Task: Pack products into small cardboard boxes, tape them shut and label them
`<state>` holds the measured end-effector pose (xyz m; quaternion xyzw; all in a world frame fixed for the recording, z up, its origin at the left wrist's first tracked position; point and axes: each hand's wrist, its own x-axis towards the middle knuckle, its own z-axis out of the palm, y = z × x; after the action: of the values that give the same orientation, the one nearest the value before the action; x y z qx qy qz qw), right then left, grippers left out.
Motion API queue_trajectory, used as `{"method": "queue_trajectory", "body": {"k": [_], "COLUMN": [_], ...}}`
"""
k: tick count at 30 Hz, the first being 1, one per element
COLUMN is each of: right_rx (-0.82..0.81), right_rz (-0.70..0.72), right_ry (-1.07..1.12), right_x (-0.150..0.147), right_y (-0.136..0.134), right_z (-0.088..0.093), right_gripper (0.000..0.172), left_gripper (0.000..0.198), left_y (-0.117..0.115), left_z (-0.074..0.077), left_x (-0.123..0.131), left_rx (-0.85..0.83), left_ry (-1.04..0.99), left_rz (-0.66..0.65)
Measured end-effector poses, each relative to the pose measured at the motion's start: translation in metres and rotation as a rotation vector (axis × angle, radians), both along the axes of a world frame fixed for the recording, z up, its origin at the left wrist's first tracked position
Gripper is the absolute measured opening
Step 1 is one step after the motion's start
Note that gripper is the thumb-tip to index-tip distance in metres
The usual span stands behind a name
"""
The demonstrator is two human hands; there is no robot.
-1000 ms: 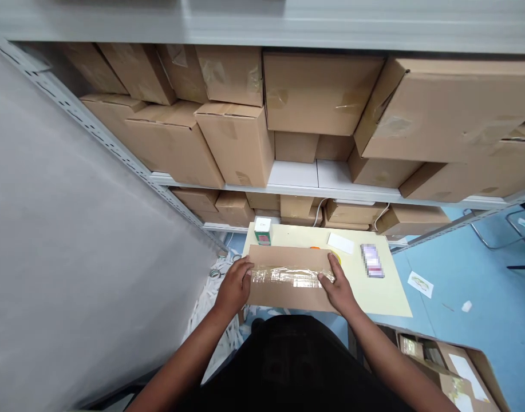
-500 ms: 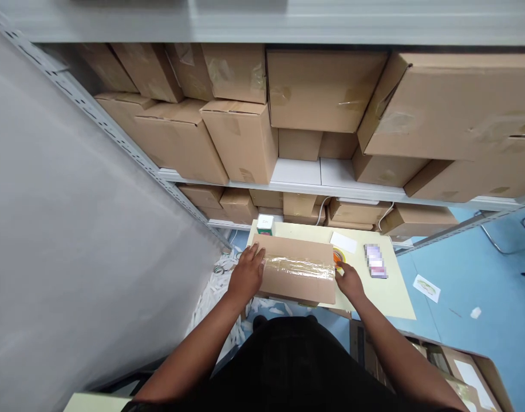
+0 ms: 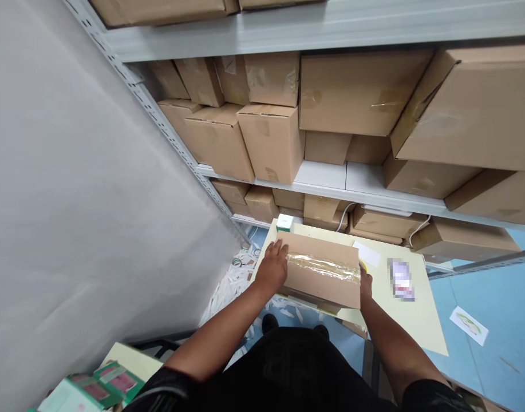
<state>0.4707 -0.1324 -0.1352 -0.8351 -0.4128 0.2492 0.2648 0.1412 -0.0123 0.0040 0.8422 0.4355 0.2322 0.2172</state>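
Note:
A taped cardboard box (image 3: 322, 269) lies at the near left of the pale yellow table, with clear shiny tape running along its top. My left hand (image 3: 272, 266) grips the box's left end, fingers laid over the top edge. Against the right end presses my right hand (image 3: 365, 287), its fingers partly hidden by the box. Just behind that hand, a yellow sliver of a tape roll (image 3: 363, 266) shows; the rest is covered. A small white and green box (image 3: 284, 222) stands beyond the far left corner of the cardboard box.
Shelves (image 3: 262, 184) full of cardboard boxes rise behind the table (image 3: 399, 329). A white paper (image 3: 366, 253) and a blurred-out item (image 3: 402, 280) lie on the tabletop. Paper scraps (image 3: 221, 294) cover the floor at left, beside a grey wall (image 3: 94, 200). Green boxes (image 3: 116, 380) sit at lower left.
My right hand has moved from beside the orange and yellow tape roll onto the box's right end. My left hand stays on the left end. The view has swung left.

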Motion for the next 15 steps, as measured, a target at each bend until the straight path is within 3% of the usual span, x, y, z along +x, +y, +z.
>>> {"method": "queue_trajectory", "body": {"k": [3, 5, 8, 10, 13, 15], "right_rx": [-0.089, -0.088, 0.101, 0.295, 0.431, 0.509], "right_rz": [-0.086, -0.201, -0.497, -0.6, -0.538, -0.394], "right_ry": [-0.043, -0.018, 0.022, 0.099, 0.184, 0.331], "right_x": [0.016, 0.034, 0.064, 0.077, 0.067, 0.04], "right_y": [-0.018, -0.039, -0.07, -0.077, -0.057, -0.029], "right_z": [0.016, 0.037, 0.085, 0.122, 0.171, 0.194], "right_gripper": [0.021, 0.024, 0.028, 0.032, 0.043, 0.048], "left_gripper": [0.046, 0.047, 0.049, 0.046, 0.04, 0.033], "left_y": [-0.002, -0.004, -0.006, -0.008, -0.011, -0.01], "left_z": [-0.004, -0.005, 0.0, 0.007, 0.019, 0.025], "left_x": [0.007, 0.011, 0.019, 0.024, 0.027, 0.026], "left_rx": [0.002, 0.007, 0.04, 0.113, 0.2, 0.183], "left_ry": [0.011, 0.02, 0.086, 0.175, 0.291, 0.303], "left_rz": [0.024, 0.03, 0.033, 0.044, -0.005, -0.118]}}
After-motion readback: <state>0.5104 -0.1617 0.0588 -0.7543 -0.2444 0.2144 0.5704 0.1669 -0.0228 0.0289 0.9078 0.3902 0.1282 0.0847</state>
